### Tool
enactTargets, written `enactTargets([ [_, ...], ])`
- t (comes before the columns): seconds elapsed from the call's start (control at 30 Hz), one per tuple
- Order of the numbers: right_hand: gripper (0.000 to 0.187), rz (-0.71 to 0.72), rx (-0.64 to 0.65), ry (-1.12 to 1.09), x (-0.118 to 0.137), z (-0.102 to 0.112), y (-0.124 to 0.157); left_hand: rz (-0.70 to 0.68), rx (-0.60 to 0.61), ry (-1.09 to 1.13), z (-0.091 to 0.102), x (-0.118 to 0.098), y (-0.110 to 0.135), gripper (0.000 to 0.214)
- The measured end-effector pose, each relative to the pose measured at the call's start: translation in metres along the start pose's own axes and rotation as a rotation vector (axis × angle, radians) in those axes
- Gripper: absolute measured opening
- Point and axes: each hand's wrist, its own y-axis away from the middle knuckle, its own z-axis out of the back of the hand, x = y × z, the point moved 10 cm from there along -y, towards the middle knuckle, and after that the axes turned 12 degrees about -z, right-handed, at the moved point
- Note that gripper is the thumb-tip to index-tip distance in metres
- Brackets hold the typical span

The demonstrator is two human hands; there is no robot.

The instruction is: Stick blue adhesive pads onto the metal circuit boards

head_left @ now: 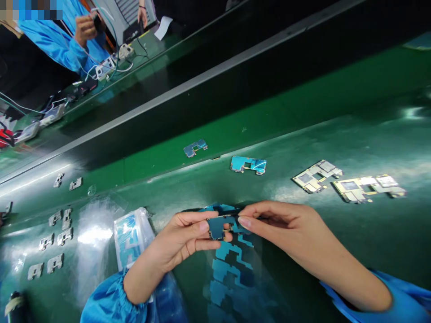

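My left hand (183, 233) is closed on a small phone circuit board (216, 229), thumb on its face and fingers beneath. Dark blue film covers most of the board's visible face. At the board's right end, my right hand (286, 226) pinches with thumb and forefinger; any film edge between those fingertips is too small to make out. Under both hands lies a clear sheet with blue cut-out film pieces (224, 269). Beyond them rests another board (248, 165) with a shiny blue face. Two bare boards, one (316, 176) beside the other (358, 187), lie to the right.
Several small metal parts (55, 263) sit in rows at left, near clear plastic film (96, 237) and a plastic bag of blue pieces (129, 237). A raised ledge (188, 85) crosses behind the green table. Past it, a person in blue sleeves (50, 45) holds something dark near cables.
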Motion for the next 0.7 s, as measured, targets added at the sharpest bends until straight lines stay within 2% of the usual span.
enactTargets([
  [0.43,0.024,0.033,-0.006,-0.008,0.0077,-0.0047,0.0028,-0.017,-0.019,0.000,0.0026,-0.0004,-0.0005,0.024],
  [0.7,0.020,0.054,-0.021,0.027,0.0100,-0.0093,0.0047,-0.014,-0.042,-0.049,0.0032,0.0004,-0.0008,0.029],
])
